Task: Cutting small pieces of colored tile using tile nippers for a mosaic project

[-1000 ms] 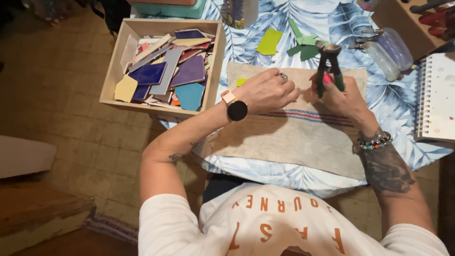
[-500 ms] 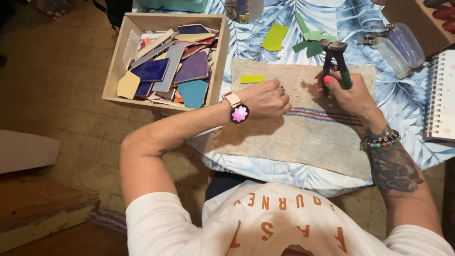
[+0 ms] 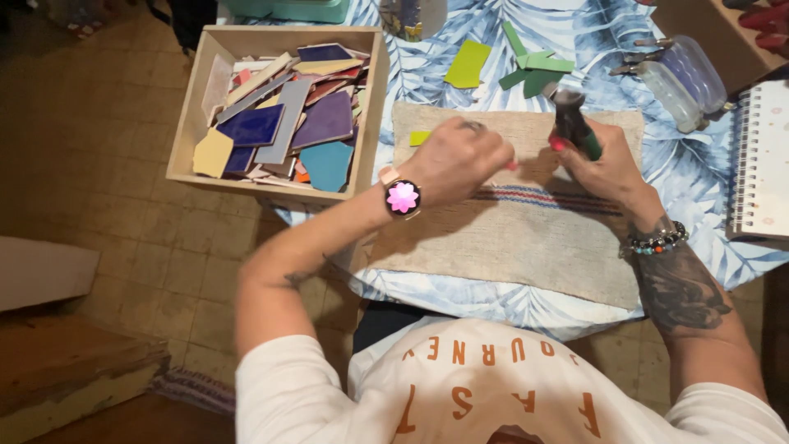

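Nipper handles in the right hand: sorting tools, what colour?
Green handles, head view.

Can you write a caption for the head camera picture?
Right hand grips green-handled nippers over a beige cloth; left hand alongside.

The near half of the beige cloth (image 3: 526, 247) is left bare, so open room is offered there between the two forearms. To the left, passage is blocked by the wooden box (image 3: 279, 37) heaped with coloured tile pieces (image 3: 283, 123), which stands just beside the cloth's edge. Beyond the far edge the way is narrowed by green tile scraps (image 3: 526, 66) and a yellow-green piece (image 3: 467, 64), while the right side is hemmed in by a clear plastic container (image 3: 686, 78) and a spiral notebook (image 3: 764, 160).
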